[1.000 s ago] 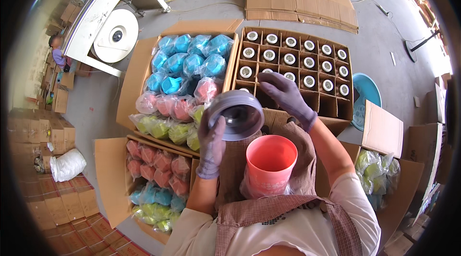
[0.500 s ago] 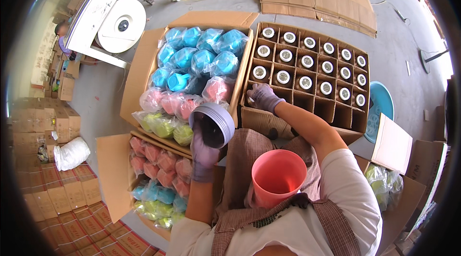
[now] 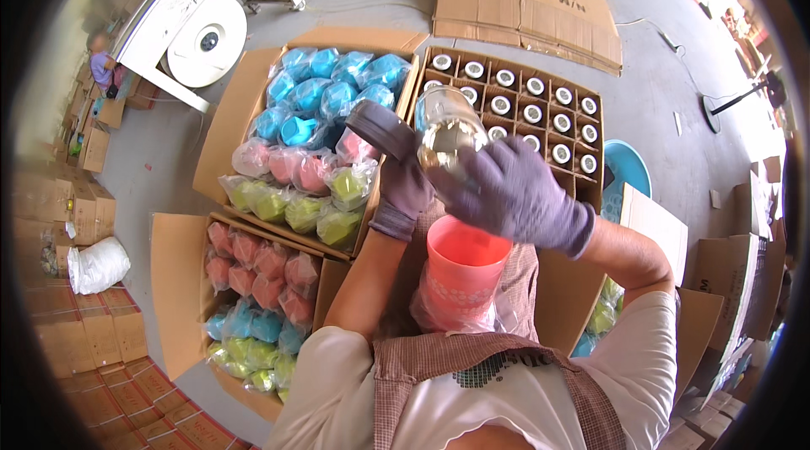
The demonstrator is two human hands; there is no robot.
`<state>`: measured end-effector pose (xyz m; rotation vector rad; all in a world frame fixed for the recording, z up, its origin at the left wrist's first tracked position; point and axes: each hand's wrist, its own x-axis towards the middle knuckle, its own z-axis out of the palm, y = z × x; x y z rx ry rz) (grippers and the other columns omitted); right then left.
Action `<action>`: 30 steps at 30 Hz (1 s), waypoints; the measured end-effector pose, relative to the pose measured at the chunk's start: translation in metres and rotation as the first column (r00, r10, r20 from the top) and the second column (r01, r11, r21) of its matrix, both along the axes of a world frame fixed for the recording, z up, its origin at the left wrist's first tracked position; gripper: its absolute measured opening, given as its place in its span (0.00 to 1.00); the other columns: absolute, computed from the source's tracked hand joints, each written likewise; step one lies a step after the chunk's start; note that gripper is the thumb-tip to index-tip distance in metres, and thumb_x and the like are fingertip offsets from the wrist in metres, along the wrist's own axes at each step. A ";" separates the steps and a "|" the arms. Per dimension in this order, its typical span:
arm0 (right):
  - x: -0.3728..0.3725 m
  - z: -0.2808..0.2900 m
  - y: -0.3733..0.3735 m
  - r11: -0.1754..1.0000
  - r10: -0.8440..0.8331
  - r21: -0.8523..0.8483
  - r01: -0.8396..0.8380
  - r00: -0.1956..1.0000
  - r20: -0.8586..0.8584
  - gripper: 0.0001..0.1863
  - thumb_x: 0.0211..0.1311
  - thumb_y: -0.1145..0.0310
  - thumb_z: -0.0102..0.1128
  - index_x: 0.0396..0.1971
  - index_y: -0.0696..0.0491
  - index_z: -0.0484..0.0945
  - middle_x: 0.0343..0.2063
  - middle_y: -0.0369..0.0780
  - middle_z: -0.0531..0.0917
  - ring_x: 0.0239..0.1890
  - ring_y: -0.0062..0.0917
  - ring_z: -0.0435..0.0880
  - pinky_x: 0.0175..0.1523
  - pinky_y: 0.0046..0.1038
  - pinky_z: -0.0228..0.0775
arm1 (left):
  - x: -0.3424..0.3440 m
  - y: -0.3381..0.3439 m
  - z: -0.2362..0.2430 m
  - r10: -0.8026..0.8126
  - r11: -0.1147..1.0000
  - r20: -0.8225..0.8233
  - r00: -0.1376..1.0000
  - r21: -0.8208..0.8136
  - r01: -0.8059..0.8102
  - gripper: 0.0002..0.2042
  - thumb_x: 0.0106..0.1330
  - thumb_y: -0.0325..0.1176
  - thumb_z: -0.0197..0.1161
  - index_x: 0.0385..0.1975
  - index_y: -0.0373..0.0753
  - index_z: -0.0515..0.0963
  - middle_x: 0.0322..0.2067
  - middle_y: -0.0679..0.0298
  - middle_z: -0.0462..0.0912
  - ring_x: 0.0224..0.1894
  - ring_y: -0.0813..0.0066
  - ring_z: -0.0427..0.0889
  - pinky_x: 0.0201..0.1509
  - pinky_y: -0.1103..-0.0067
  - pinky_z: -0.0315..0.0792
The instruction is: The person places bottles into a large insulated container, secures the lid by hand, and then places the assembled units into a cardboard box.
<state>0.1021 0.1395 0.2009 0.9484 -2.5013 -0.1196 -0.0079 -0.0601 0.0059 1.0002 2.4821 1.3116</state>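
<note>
My gloved left hand (image 3: 403, 193) grips a purple-grey ridged plastic ring (image 3: 380, 129), tilted above the box edge. Beside it, my gloved right hand (image 3: 515, 193) is closed on a silvered glass flask liner (image 3: 452, 136), held slanting with its shiny rounded end toward me. The liner is slightly blurred, and some of my fingers are hidden behind it. Below both hands, a coral-pink tapered plastic container (image 3: 464, 277) stands upright in my lap, its open mouth facing up.
Ahead on the right, a divided carton (image 3: 582, 184) holds rows of flask liners. On the left, two cartons hold bagged blue cups (image 3: 337, 100), pink and green ones. Flattened cardboard (image 3: 527, 11) lies beyond; a blue basin (image 3: 629, 167) sits at right. Another person (image 3: 103, 70) is far left.
My right hand has come up from the divided carton with a flask liner and moved over the pink container. The ring in my left hand has tilted, and my view has shifted.
</note>
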 end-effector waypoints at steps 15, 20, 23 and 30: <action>0.010 0.001 0.033 0.643 0.161 -0.615 0.457 0.705 0.691 0.26 0.64 0.57 0.70 0.58 0.55 0.79 0.47 0.43 0.83 0.50 0.29 0.83 0.56 0.31 0.74 | 0.087 0.033 0.062 -0.413 0.524 0.550 0.726 0.795 -0.304 0.19 0.79 0.28 0.51 0.67 0.32 0.67 0.58 0.59 0.76 0.57 0.74 0.75 0.63 0.75 0.73; 0.024 -0.021 0.035 0.758 0.352 -0.504 0.414 0.392 0.850 0.23 0.62 0.59 0.72 0.55 0.53 0.82 0.48 0.41 0.85 0.50 0.24 0.82 0.56 0.29 0.75 | 0.076 0.011 0.048 -0.593 0.439 0.736 0.326 0.635 -0.635 0.29 0.78 0.52 0.47 0.68 0.35 0.65 0.61 0.51 0.77 0.59 0.50 0.78 0.65 0.59 0.73; 0.021 -0.025 0.029 0.776 0.340 -0.418 0.473 0.245 0.908 0.23 0.60 0.57 0.73 0.51 0.55 0.84 0.42 0.41 0.87 0.45 0.23 0.84 0.52 0.28 0.77 | 0.064 0.006 0.051 -0.220 0.522 0.816 0.535 0.562 -0.642 0.27 0.79 0.53 0.45 0.66 0.38 0.67 0.57 0.55 0.79 0.57 0.56 0.82 0.59 0.61 0.80; 0.028 -0.030 0.007 0.842 0.192 -0.346 0.414 0.368 0.910 0.21 0.58 0.51 0.73 0.44 0.52 0.87 0.36 0.43 0.89 0.40 0.29 0.88 0.47 0.30 0.78 | 0.057 0.005 0.063 -0.196 0.601 0.760 0.620 0.592 -0.536 0.22 0.76 0.42 0.52 0.63 0.33 0.71 0.58 0.54 0.79 0.56 0.64 0.83 0.58 0.66 0.82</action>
